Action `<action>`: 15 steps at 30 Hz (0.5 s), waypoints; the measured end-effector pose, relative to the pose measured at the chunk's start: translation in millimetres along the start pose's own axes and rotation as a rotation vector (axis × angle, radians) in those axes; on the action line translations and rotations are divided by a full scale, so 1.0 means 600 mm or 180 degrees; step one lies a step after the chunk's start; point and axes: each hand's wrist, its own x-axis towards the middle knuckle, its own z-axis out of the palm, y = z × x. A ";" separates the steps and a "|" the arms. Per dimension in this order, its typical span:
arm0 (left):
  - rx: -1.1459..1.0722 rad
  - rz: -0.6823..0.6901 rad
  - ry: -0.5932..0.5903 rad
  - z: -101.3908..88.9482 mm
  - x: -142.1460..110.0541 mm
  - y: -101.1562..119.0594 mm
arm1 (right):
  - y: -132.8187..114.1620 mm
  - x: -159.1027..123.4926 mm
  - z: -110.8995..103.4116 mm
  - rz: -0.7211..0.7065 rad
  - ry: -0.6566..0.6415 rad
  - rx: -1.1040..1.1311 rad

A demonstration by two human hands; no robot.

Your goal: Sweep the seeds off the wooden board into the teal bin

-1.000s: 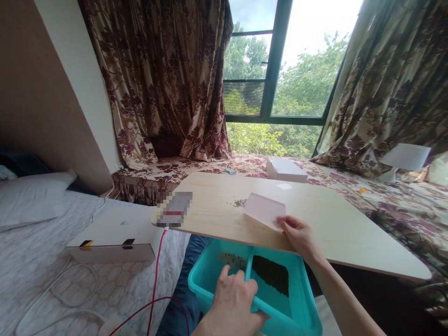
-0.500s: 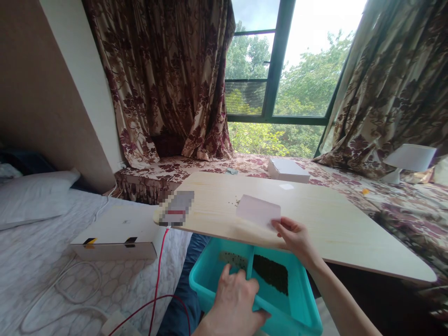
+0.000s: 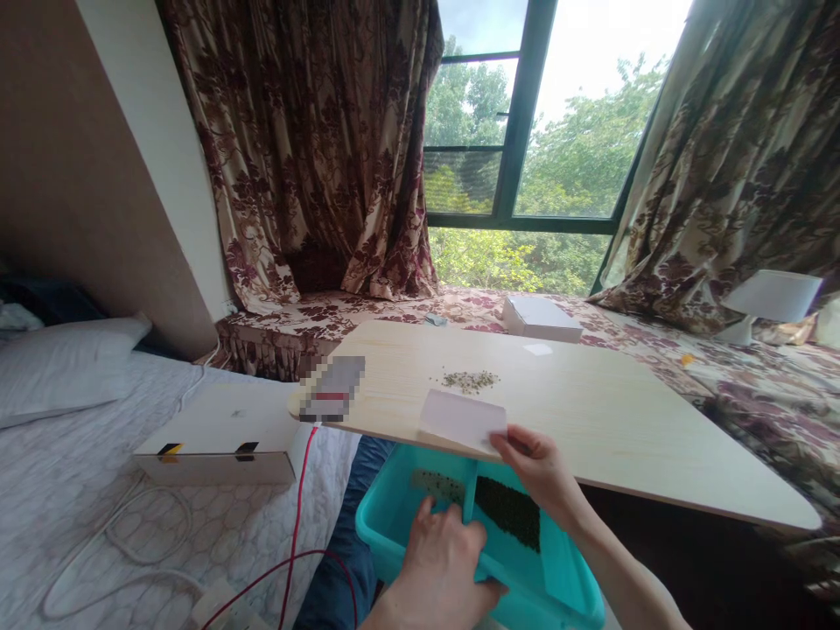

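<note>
My right hand [image 3: 535, 459] pinches a white card [image 3: 464, 418] by its near right corner. The card is tilted over the front part of the wooden tabletop [image 3: 623, 411]. Just beyond it lies a scattered patch of small mixed greenish-brown grains [image 3: 471, 381]. Below the table edge is a teal two-compartment box [image 3: 374, 516]. Dark green grains [image 3: 508, 512] lie in its right compartment, and pale grains with dark specks [image 3: 437, 484] lie in the left. My left hand [image 3: 446, 551] grips the box near its divider, fingers bent over the left compartment; some fingertips are hidden.
A blurred-out phone-like object [image 3: 334, 389] with a red cable [image 3: 298, 499] rests at the table's left end. A white carton [image 3: 220, 433] sits on the bed. Farther back are a small white paper [image 3: 538, 349], a white box [image 3: 542, 317] and a lamp [image 3: 774, 293].
My right hand has drawn the card toward me and slightly left, uncovering the patch of grains on the table. My left hand and the teal box stay in place.
</note>
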 end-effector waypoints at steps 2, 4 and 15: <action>-0.0046 0.0002 0.0040 0.004 0.000 -0.001 | -0.007 -0.009 0.003 -0.0031 -0.0126 0.0080; -0.0066 0.0014 0.0104 0.007 0.001 -0.004 | -0.012 -0.009 -0.003 -0.0063 -0.0058 0.0093; 0.0081 -0.0302 0.0296 -0.014 -0.013 -0.034 | 0.011 0.052 -0.113 0.0010 0.1054 -0.0037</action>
